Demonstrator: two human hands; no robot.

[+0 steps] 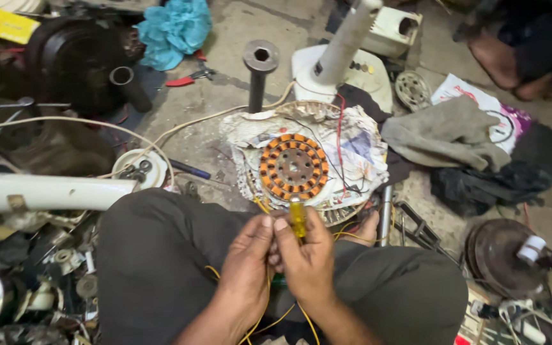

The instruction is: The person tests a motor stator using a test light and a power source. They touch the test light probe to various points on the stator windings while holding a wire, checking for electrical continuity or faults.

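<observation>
Both hands meet over the person's lap: the left hand [245, 259] pinches thin yellow wire [260, 313] between thumb and fingertips, its fingers curled nearly closed, while the right hand [306, 255] is wrapped tightly around a small tool with a translucent yellow plastic handle [298, 219], whose tip is hidden behind the fingers. The glossy wire trails in loose loops below both wrists, across dark grey trousers. Just beyond the hands lies a round stator [293, 167], a rusty brown metal disc ringed with orange copper windings, resting on crumpled printed paper [360, 153] on the rough concrete floor [193, 134]. Past it stands a dark metal tube [259, 73] with a hexagonal socket. To the left of the left hand lies a smooth white curved plastic casing [39, 191].
</observation>
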